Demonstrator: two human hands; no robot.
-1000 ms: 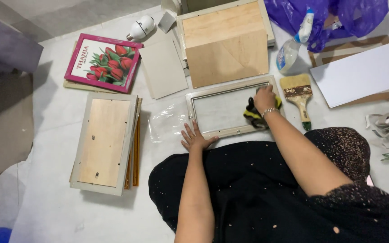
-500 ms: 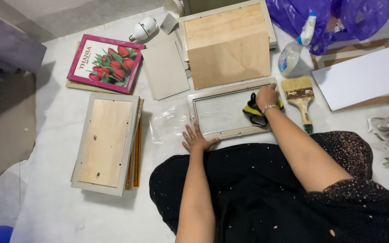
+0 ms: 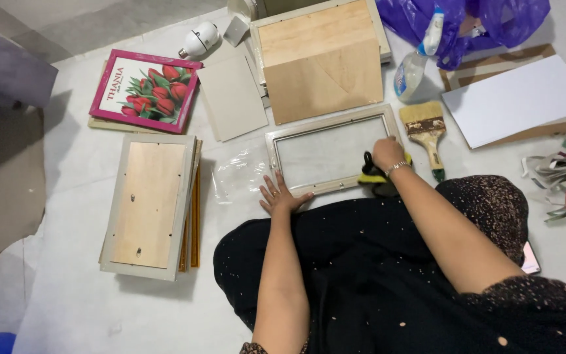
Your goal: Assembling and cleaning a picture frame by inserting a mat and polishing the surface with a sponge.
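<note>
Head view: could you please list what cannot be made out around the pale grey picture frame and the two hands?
- Yellow and black cloth: mostly covered by the right hand, so its shape is unclear.
- Pale grey picture frame: near right corner hidden by that hand and cloth.
- Left hand: palm pressed on the frame's near edge; underside unseen.
- Purple plastic bag: cut off by the top edge.

Person wears a black garment flecked all over with small pale, glittery specks; fabric spreads wide at 6 o'clock in view. Both forearms bare, no sleeves visible. Right hand [image 3: 388,153]: thin silver-toned bracelet at wrist. Left hand [image 3: 279,195]: a ring on one finger.
</note>
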